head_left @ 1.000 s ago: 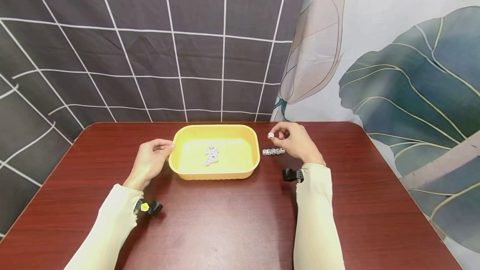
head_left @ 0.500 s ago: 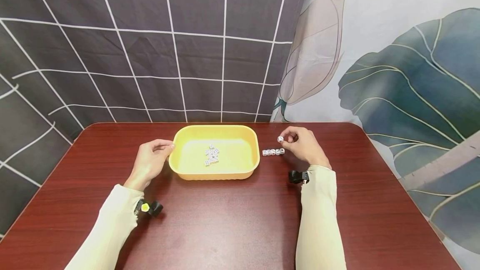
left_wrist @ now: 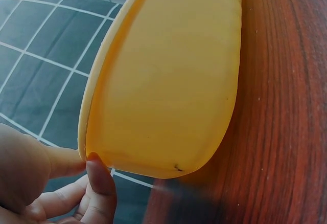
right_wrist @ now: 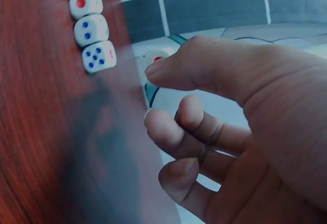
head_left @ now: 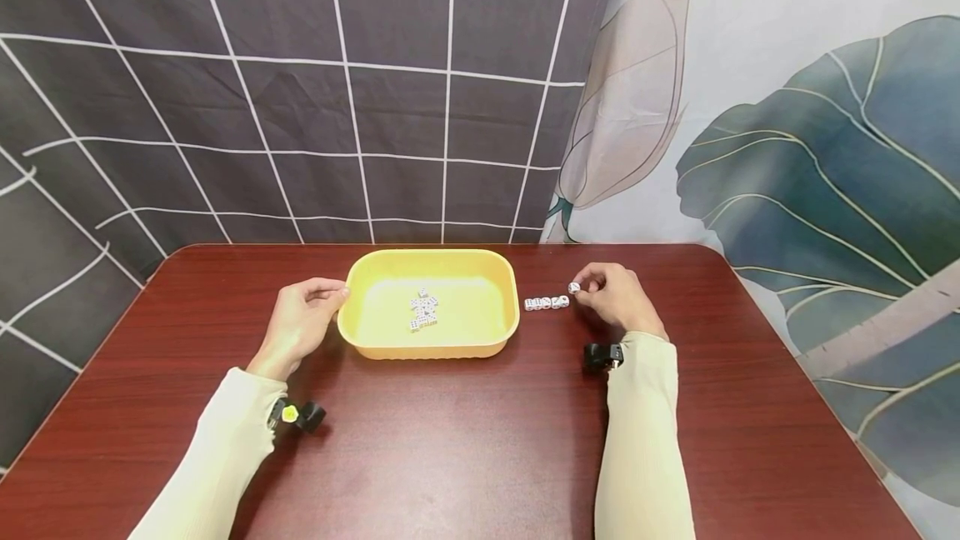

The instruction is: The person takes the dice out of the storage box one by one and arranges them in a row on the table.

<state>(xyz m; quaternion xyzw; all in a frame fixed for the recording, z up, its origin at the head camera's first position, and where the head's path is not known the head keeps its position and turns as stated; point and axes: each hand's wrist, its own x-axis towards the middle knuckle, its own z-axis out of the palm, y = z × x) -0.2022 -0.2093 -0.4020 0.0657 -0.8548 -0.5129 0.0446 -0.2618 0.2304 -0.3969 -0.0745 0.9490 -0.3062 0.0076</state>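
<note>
Pinching a die (head_left: 573, 287) in my right grip (head_left: 618, 297), I hold it just off the right end of the dice row (head_left: 546, 303), which runs sideways on the counter (head_left: 450, 448). My left grip (head_left: 297, 319) pinches the tray (head_left: 427, 352).

Fingers (right_wrist: 204, 63) pinch a die (right_wrist: 155, 56); a row of dice (right_wrist: 91, 30) nearby.

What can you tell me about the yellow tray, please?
The tray is a shallow, open, yellow rectangle with rounded corners and a rim, apparently plastic. It sits upright on the table, long sides running left to right, with small white dice inside. The left hand pinches its left end. The left wrist view shows a small dark mark on it.
</note>
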